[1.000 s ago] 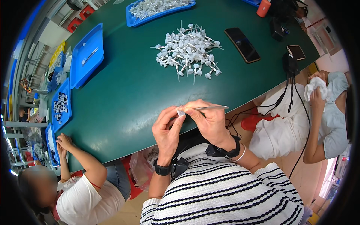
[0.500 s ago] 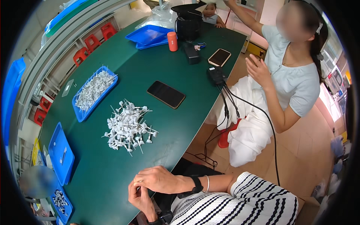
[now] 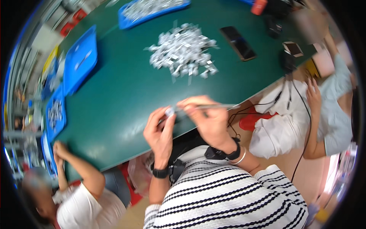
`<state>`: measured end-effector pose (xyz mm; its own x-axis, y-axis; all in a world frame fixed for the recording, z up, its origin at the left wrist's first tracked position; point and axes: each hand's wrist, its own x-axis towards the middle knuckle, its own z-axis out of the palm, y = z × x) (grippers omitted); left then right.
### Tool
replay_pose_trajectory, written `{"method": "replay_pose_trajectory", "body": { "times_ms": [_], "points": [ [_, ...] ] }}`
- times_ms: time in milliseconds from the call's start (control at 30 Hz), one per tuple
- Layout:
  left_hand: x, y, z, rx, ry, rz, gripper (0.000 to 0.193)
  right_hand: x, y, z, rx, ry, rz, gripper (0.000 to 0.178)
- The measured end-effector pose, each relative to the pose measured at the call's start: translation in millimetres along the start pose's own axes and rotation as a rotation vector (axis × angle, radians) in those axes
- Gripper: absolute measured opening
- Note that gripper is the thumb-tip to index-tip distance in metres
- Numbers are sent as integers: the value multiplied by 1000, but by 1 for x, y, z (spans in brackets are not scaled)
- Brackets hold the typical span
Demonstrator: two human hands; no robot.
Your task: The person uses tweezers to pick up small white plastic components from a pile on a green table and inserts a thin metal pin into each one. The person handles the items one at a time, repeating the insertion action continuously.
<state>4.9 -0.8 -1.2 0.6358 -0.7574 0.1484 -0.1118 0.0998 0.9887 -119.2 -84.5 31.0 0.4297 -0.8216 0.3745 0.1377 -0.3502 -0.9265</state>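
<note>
Over the near edge of the green table (image 3: 126,122), my left hand (image 3: 160,131) pinches a small white plastic part (image 3: 170,111) between thumb and fingertips. My right hand (image 3: 211,120) is closed on a thin metal tool (image 3: 225,106), tweezer-like, whose back end sticks out to the right. Its fingertips are close to the white part; blur hides whether the tool touches it. Beyond my hands lies a loose pile of white plastic parts with thin stems (image 3: 183,51).
A blue tray of similar parts (image 3: 131,23) stands at the far side. Left are a blue tray with a slim tool (image 3: 78,74) and a tray of small dark-and-white parts (image 3: 55,126). A phone (image 3: 238,44) lies right of the pile. Co-workers sit at left (image 3: 87,198) and right (image 3: 335,110).
The view has swung, bringing the left co-worker into sight. My hands, clasped together before, are now slightly apart, with the white part and metal tool showing in them.
</note>
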Motion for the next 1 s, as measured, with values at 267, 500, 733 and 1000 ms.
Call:
{"method": "replay_pose_trajectory", "body": {
  "times_ms": [267,500,733,1000],
  "points": [
    [-3,-9,1,-9,48,86,25,-6,20,19,254,16,109,22],
    [-1,-9,8,144,85,193,25,-6,23,25,195,96,82,19],
    [-1,-9,14,399,146,387,29,-9,24,17,-64,-16,-13,20],
    [-1,-8,15,457,153,419,28,-7,22,22,-14,101,-71,16]
  ]
}}
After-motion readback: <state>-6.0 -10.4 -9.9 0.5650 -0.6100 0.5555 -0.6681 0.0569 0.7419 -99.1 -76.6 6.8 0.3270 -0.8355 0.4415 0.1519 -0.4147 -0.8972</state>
